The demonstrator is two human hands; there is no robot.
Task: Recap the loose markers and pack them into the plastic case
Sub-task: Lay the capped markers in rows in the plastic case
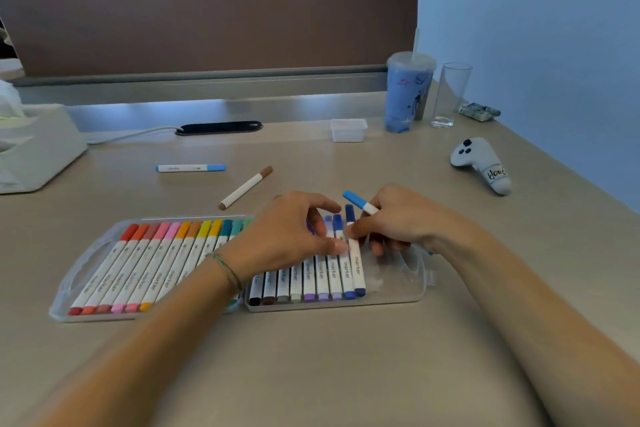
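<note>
A clear plastic case (412,288) lies open on the desk, both halves lined with white markers with coloured caps. My right hand (398,222) grips a light blue marker (360,202), whose cap sticks out up and to the left; its thumb also touches the dark blue marker (356,263) at the right end of the row. My left hand (287,236) rests over the middle of the case, fingertips on the row beside the purple markers (322,274). Two loose markers lie beyond the case: a light blue one (190,168) and a brown one (246,187).
A blue tumbler with straw (408,94), a clear glass (450,94) and a small clear tub (348,130) stand at the back right. A white controller (481,163) lies at the right, a tissue box (31,146) at the left. A brown divider (207,17) closes the back.
</note>
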